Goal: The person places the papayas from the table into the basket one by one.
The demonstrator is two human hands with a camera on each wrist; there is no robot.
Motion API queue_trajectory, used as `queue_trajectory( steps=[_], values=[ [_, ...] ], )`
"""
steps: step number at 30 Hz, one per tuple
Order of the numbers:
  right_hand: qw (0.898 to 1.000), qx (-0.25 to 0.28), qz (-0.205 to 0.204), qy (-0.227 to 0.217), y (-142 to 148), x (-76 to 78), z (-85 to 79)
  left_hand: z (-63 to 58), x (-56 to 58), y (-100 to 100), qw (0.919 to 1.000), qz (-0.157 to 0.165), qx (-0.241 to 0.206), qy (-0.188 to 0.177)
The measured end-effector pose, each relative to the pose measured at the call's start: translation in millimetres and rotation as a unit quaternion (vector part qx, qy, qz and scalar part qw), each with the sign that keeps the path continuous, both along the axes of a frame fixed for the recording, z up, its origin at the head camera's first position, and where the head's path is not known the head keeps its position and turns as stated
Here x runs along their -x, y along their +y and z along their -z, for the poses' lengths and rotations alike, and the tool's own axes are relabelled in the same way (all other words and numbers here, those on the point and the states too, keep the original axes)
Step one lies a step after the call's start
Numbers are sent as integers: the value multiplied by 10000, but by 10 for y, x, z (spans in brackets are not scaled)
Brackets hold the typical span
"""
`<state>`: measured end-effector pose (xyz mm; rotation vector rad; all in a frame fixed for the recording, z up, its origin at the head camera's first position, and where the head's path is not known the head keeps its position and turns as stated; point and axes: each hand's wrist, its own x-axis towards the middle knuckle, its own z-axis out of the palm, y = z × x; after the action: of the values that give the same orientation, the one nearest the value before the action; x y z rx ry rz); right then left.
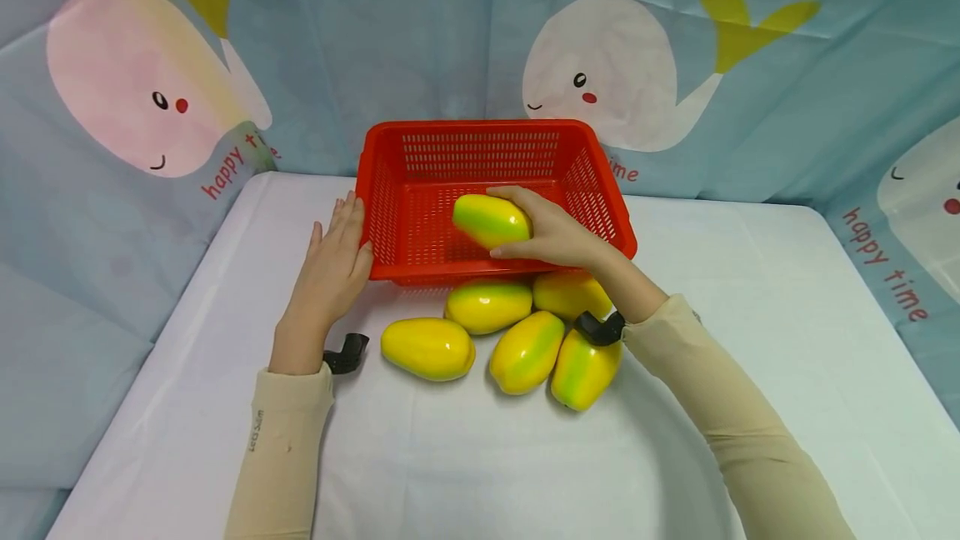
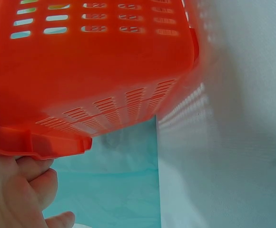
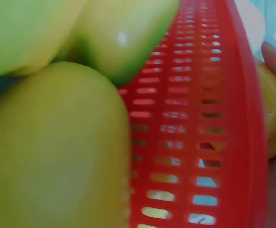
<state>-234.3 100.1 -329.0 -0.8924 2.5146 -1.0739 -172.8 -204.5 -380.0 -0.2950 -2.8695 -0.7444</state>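
A red plastic basket (image 1: 420, 271) with slotted walls stands on the white-covered table. My left hand (image 1: 333, 261) lies along its left side, fingers fairly straight and touching the rim; the left wrist view shows the fingertips against the basket's outer lip (image 2: 38, 147). Over the basket's inside, my right hand (image 1: 551, 232) grips a shiny yellow-green mango (image 1: 491, 222) between thumb and fingers. Beyond the basket wall in the right wrist view, part of that mango (image 3: 272, 114) shows. Whether it touches the basket floor I cannot tell.
Several more mangoes lie in front of the basket, among them a left one (image 1: 427, 348), a middle one (image 1: 527, 352) and one under the right wrist (image 1: 585, 373). A blue cloth (image 1: 442, 40) with printed whales hangs behind the table.
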Motion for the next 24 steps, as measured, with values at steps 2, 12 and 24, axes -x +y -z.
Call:
queue_trajectory(
  steps=[2,12,24],
  values=[
    [10000,-73,-40,-44,-16,5,13,-1,2,4,10000,-1,-13,-15],
    [9991,-370,-202,-32,-98,44,48,-3,-3,1,10000,-34,13,-38],
    [9922,-57,-168,-1237,-93,151,111,-3,-5,-13,10000,-31,-9,-24]
  ],
)
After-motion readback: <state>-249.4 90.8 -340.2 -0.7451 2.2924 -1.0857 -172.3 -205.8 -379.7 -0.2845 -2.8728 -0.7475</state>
